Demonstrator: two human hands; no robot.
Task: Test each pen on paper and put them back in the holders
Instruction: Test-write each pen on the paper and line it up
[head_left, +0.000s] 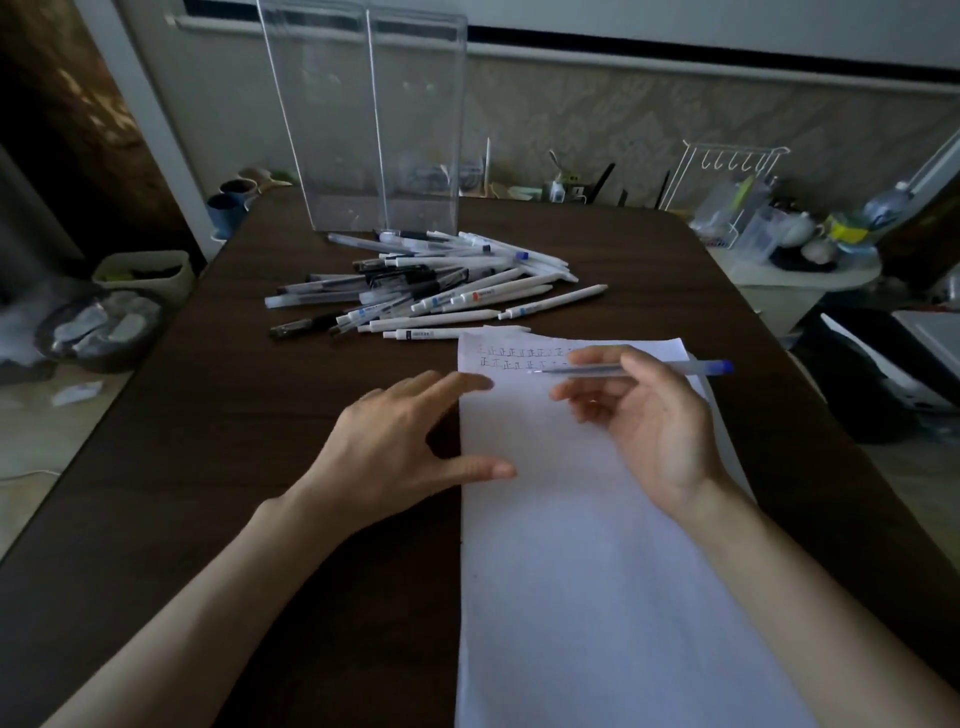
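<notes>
A white sheet of paper (597, 545) lies on the dark wooden table (260, 467), with two rows of written marks near its far edge. My right hand (639, 415) holds a clear pen with a blue end (691, 368) level above those marks, tip pointing left. My left hand (400, 447) rests flat on the table with index finger and thumb touching the paper's left edge. A heap of several pens (431, 291) lies beyond the paper. Two tall clear holders (363, 130) stand behind the heap.
Blue cups (228, 208) sit at the table's far left corner. Bins (104, 322) stand on the floor to the left. A white rack and cluttered side table (779, 228) are at the right.
</notes>
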